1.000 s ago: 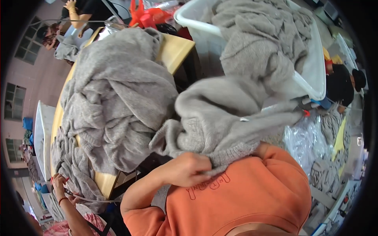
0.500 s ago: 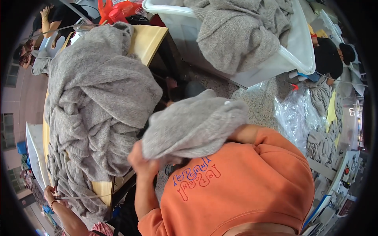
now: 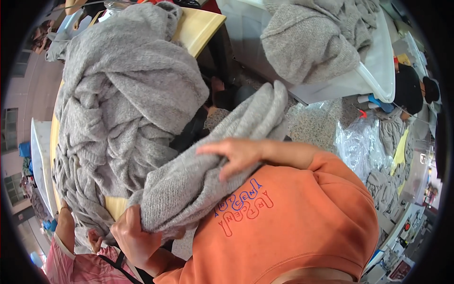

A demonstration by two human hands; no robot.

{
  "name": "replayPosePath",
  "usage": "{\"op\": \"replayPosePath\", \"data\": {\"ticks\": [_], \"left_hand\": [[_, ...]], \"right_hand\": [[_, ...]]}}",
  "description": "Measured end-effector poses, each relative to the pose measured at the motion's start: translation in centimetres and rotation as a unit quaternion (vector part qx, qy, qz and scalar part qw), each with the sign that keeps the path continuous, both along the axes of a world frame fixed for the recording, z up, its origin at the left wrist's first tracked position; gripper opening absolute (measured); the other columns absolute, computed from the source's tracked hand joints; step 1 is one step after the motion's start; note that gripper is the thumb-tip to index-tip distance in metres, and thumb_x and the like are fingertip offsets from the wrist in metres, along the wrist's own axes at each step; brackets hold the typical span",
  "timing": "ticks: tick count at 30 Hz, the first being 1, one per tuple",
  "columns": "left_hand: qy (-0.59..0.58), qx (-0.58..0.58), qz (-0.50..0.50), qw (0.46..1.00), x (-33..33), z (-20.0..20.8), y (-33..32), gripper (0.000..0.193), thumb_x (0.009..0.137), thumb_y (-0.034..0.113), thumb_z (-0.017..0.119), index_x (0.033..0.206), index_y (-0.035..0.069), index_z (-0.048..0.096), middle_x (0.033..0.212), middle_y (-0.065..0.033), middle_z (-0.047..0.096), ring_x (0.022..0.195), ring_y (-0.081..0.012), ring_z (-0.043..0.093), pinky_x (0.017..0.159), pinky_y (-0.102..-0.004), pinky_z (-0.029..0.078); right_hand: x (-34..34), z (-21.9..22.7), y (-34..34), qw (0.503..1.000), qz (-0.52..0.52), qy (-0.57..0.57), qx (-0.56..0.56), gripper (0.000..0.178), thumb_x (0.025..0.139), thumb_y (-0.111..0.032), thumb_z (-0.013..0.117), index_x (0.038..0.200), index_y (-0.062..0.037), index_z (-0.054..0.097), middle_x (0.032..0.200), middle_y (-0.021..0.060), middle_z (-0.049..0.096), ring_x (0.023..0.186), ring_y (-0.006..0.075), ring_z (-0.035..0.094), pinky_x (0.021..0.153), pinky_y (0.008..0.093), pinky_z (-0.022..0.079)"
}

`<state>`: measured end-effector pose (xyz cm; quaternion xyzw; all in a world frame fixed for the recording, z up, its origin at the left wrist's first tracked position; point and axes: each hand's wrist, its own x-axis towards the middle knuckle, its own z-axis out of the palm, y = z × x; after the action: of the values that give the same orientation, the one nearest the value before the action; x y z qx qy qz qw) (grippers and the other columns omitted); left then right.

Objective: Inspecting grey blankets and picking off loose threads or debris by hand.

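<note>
A folded grey knit garment (image 3: 182,189) lies slantwise across my lap, in front of my orange sweatshirt. My left hand (image 3: 135,236) is closed on its lower left end, fingers wrapped round the knit. Over its middle, my right hand (image 3: 236,154) lies with fingers stretched out and thumb apart, not gripping. Two long soft folds (image 3: 265,102) of the same knit point up and away past my right hand. Close by on the left, a big heap of grey knitwear (image 3: 127,80) covers most of a wooden table (image 3: 201,31).
A white plastic bin (image 3: 378,78) at the far right holds more grey knitwear (image 3: 312,42). Clear plastic bags (image 3: 359,146) lie on the floor to the right. At the lower left, a person in a pink top (image 3: 80,265) works by the table. Another person in black (image 3: 409,87) is at far right.
The garment has swung from a raised bundle to a lower, stretched slant. My left hand moved down and left with it. My right hand, hidden before, now shows on top of the cloth.
</note>
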<state>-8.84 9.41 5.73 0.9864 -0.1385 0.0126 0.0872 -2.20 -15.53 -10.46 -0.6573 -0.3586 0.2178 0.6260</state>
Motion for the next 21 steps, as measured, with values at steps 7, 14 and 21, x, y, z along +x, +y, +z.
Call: {"op": "replayPosePath", "data": {"ticks": [7,14,21], "left_hand": [[0.04,0.046,0.1,0.993,-1.3,-3.2,1.9,0.033,0.047,0.012,0.06,0.076,0.003,0.047,0.064,-0.0169,0.054,0.06,-0.0359,0.054,0.053,-0.042,0.041],[0.135,-0.097,0.055,0.985,0.2,-18.0,-3.0,0.053,0.055,0.01,0.056,0.107,0.003,0.044,0.086,-0.0198,0.055,0.075,-0.0352,0.053,0.066,-0.0416,0.043],[-0.067,-0.023,-0.042,0.997,2.2,-20.3,-4.7,0.054,0.054,0.014,0.061,0.108,0.01,0.05,0.111,-0.0153,0.045,0.098,-0.0309,0.045,0.078,-0.0388,0.038]], "right_hand": [[-0.9,-1.3,2.4,0.983,0.181,-0.037,-0.01,0.038,0.071,-0.013,0.059,0.106,-0.0014,0.049,0.093,0.0166,0.056,0.077,0.029,0.057,0.067,0.0339,0.044],[-1.0,0.0,-0.5,0.97,0.156,-0.107,-0.154,0.05,0.067,-0.023,0.064,0.111,-0.0055,0.047,0.1,0.0171,0.048,0.094,0.0327,0.048,0.077,0.0378,0.04],[-3.2,-4.4,-3.9,0.945,-0.253,-0.116,-0.171,0.024,0.063,-0.003,0.054,0.087,0.0005,0.054,0.092,0.0144,0.053,0.083,0.0258,0.054,0.07,0.0317,0.043]]}}
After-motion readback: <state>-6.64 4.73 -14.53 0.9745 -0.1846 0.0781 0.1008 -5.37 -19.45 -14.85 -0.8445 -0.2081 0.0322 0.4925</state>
